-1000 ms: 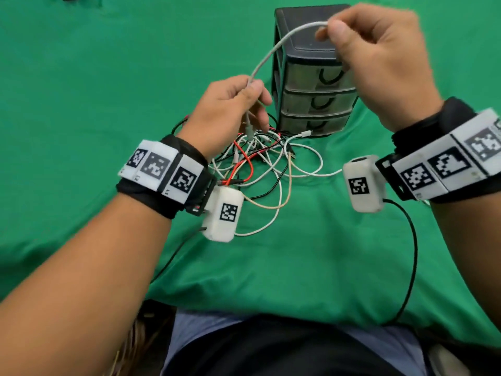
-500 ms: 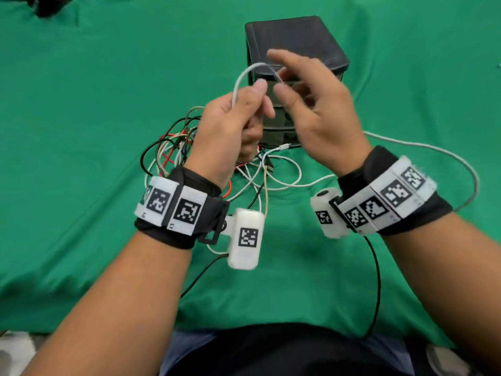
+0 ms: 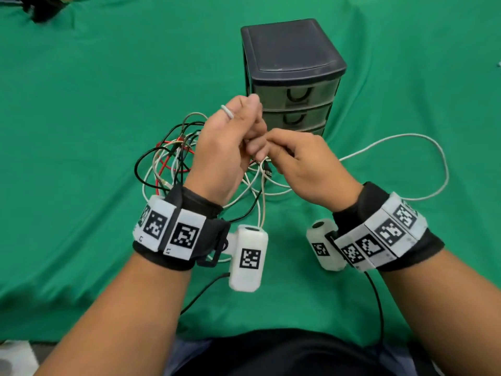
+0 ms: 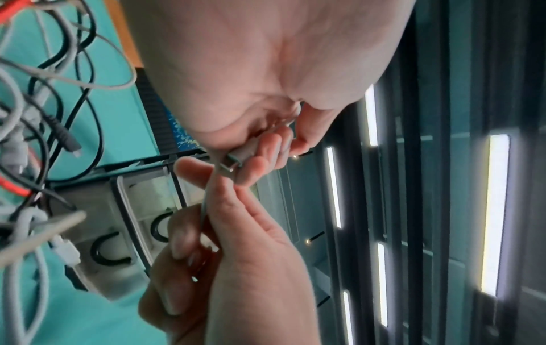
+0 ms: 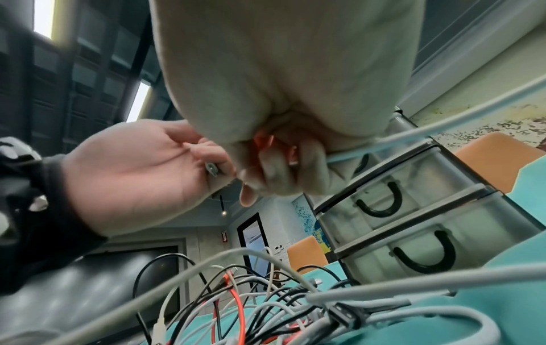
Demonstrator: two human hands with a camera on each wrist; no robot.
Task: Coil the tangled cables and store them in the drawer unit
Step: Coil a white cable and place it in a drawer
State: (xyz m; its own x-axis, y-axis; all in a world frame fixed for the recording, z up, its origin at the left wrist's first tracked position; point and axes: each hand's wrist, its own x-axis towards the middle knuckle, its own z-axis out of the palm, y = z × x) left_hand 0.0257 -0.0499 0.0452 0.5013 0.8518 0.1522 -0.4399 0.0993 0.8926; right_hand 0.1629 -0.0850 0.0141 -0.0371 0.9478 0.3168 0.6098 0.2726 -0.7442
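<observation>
My left hand (image 3: 250, 126) is raised over the tangle, and the grey cable (image 3: 227, 112) loops over its thumb web. In the left wrist view its fingers pinch the cable's plug (image 4: 233, 161). My right hand (image 3: 261, 149) meets it fingertip to fingertip and pinches the same cable (image 4: 203, 214) just below the plug. The rest of the cable (image 3: 433, 147) sweeps out in a wide loop on the right. The tangled cables (image 3: 173, 161), black, white and red, lie under and left of my hands. The black drawer unit (image 3: 292, 66) stands just behind, its three drawers closed.
A green cloth (image 3: 95, 104) covers the table. Both wrist cameras trail thin black leads (image 3: 378, 302) toward my body. A dark object (image 3: 40, 9) sits at the far left corner. The drawers show black U-shaped handles (image 5: 381, 200).
Both hands have dropped lower and come together in front of the drawers. The grey cable now lies over my left hand, and my right hand has shifted down to pinch it by the left fingertips.
</observation>
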